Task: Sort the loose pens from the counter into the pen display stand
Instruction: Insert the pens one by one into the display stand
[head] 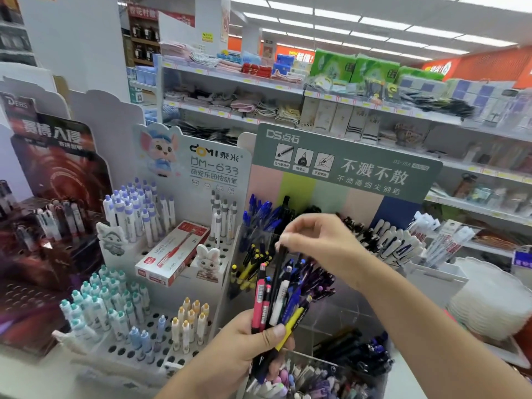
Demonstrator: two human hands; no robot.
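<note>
Left hand (253, 338), low centre: fingers and thumb curled round a bundle of mixed pens (276, 300), tips fanned upward, pink, white, blue and yellow barrels showing. Right hand (313, 240) above it, fingertips pinching the top of one black pen (277, 272) that stands up out of the bundle. Clear acrylic pen stand (342, 318) directly behind and below both hands; upper cups crowded with blue and black pens, lower bins part filled. Open room only in the narrow gap between the hands and the stand's front wall. White perforated display (149, 335) close on the left, pastel pens upright in its holes, a red and white pen box (172, 253) lying across it. Green header card (345, 165) rising behind. Stack of white trays (489, 300) at right.
</note>
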